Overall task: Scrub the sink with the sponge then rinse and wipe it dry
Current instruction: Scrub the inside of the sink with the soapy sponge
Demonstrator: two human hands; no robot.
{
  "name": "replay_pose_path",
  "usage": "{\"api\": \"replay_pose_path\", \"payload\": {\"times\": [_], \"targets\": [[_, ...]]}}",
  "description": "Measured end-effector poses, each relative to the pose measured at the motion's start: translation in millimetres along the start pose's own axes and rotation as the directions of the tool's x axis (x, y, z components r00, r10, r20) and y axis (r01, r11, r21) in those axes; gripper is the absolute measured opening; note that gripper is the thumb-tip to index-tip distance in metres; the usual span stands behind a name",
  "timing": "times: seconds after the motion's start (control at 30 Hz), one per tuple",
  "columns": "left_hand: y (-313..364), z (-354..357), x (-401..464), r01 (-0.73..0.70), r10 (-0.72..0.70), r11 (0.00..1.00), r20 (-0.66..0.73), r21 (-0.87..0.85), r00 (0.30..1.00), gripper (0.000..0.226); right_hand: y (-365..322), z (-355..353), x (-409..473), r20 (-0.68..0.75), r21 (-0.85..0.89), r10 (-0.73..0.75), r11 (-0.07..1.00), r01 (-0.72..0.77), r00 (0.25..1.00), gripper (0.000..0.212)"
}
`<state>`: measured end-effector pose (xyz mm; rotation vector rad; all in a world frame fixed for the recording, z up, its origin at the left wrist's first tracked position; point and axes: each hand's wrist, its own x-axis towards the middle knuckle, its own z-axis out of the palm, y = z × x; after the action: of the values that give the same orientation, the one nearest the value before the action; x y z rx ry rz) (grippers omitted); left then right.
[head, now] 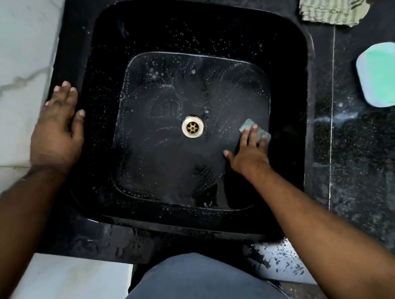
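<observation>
A square black sink [110, 44] fills the middle of the view, its flat bottom covered with soapy streaks and bubbles around a brass drain [192, 126]. My right hand [249, 152] lies inside the sink to the right of the drain, straight fingers pressing a green sponge [248, 124] flat against the bottom. My left hand [57, 124] rests flat on the sink's left rim, fingers spread and holding nothing.
A striped green cloth [330, 8] lies folded on the black counter [372, 154] at the back right. A pale blue dish with green soap [385, 74] sits right of the sink. A white marble wall [14, 59] borders the left side.
</observation>
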<state>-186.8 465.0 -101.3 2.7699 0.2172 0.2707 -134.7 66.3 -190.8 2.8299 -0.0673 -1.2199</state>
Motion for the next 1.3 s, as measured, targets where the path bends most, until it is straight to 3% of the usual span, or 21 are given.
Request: {"api": "replay_pose_path", "payload": {"times": [0.17,0.27,0.4,0.53,0.67,0.77,0.9,1.07,1.3], "targets": [[-0.1,-0.9,0.6,0.002,-0.002,1.0,0.006,-0.011,1.0,0.046,-12.5,-0.9,-15.7,0.008,-0.105,-0.226,0.968,0.226,0.974,0.097],[-0.9,-1.0,1.3,0.004,-0.004,1.0,0.007,-0.006,1.0,0.046,-11.6,23.6,-38.0,0.083,-0.178,-0.109,0.976,0.123,0.991,0.103],[0.5,-0.2,-0.2,0.017,-0.017,1.0,0.015,-0.006,1.0,0.046,-14.3,1.5,-7.4,-0.023,0.001,0.061,0.998,-0.061,0.998,0.099],[2.2,-1.1,-0.2,0.027,-0.027,1.0,0.016,-0.015,1.0,0.047,-20.9,-32.6,37.2,-0.178,0.028,-0.062,0.997,0.068,0.982,0.089],[1.7,-2.4,0.2,0.022,-0.022,1.0,0.015,-0.011,1.0,0.047,-33.4,-9.7,20.2,-0.138,-0.023,-0.183,0.983,0.181,0.973,0.085],[-1.4,-2.3,0.7,0.017,-0.017,1.0,0.011,-0.006,1.0,0.047,-29.7,14.7,-10.9,-0.107,-0.114,-0.137,0.986,0.125,0.985,0.074],[-1.0,-0.9,0.8,0.015,-0.015,1.0,0.012,-0.015,1.0,0.048,-20.2,-15.5,10.0,-0.141,-0.155,0.007,0.987,-0.029,0.99,0.068],[-1.4,-1.8,1.0,0.015,-0.014,0.999,0.019,-0.029,1.0,0.048,-18.1,-44.9,47.4,-0.17,-0.048,-0.091,0.995,0.084,0.981,0.083],[-1.4,-0.8,3.3,0.011,-0.01,0.999,0.007,-0.034,1.0,0.046,-16.1,14.9,-16.4,-0.059,-0.167,-0.208,0.966,0.196,0.976,0.077]]}}
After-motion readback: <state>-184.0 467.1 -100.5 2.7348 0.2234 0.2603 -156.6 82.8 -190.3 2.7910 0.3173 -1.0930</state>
